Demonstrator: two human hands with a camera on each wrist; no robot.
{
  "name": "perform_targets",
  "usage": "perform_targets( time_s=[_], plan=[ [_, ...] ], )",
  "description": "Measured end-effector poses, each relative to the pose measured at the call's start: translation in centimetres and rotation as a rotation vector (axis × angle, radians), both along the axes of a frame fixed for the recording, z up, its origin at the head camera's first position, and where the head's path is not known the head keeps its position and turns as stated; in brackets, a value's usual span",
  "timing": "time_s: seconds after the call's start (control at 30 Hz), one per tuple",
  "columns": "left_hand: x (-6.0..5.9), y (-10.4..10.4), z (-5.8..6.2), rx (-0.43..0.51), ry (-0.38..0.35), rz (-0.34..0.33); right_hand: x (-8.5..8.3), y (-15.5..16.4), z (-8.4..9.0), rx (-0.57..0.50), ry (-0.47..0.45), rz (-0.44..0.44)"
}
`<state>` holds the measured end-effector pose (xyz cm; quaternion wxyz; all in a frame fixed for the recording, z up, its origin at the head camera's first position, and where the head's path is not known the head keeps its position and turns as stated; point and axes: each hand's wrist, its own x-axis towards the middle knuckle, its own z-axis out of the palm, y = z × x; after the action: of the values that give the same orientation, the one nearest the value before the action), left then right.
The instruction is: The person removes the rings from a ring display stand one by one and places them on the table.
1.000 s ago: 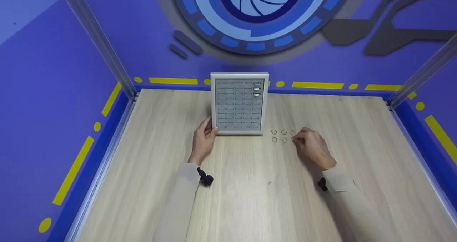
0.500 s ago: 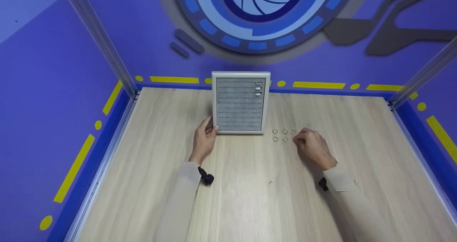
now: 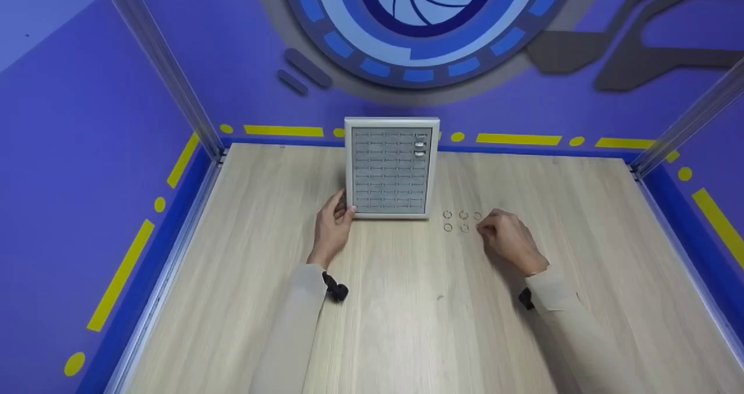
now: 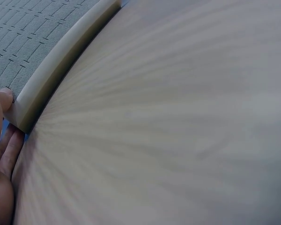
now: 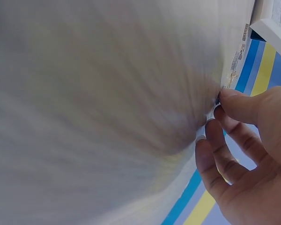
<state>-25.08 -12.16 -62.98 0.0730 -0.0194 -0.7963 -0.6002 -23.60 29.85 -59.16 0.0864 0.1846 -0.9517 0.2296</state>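
A grey ring display board [image 3: 389, 173] in a white frame leans upright, facing me, near the back of the table. At its lower left corner my left hand [image 3: 332, 228] grips the frame, thumb in front and fingers behind, as the left wrist view also shows on the frame edge [image 4: 51, 70]. Three rings [image 3: 419, 153] sit in the slots at the board's upper right. Several thin rings [image 3: 463, 214] lie in two rows on the table right of it. My right hand [image 3: 511, 240] pinches a ring at the near row's right end; the fingertips [image 5: 228, 92] mostly hide it.
The pale wood table [image 3: 383, 324] is bounded by blue-purple panels and metal posts [image 3: 157, 63]. A small dark mark [image 3: 440, 297] shows on the tabletop. Black wrist cameras [image 3: 335, 289] sit on both sleeves.
Both hands, the board and the loose rings stay practically in place. The head view has shifted slightly.
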Motion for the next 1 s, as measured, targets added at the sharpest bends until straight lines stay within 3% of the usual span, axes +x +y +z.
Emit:
perform_targets(
  time_s=[0.27,0.53,1.0],
  plan=[
    [0.0,-0.1,0.0,-0.003,-0.01,0.005,-0.2,-0.1,0.4,0.003,0.006,-0.01],
    [0.1,0.0,0.0,-0.012,-0.021,0.008,-0.8,-0.9,1.8,-0.067,0.008,-0.041],
    [-0.1,0.0,-0.2,0.005,0.021,-0.002,-2.8,-4.7,5.0,-0.206,0.187,0.028]
  ],
)
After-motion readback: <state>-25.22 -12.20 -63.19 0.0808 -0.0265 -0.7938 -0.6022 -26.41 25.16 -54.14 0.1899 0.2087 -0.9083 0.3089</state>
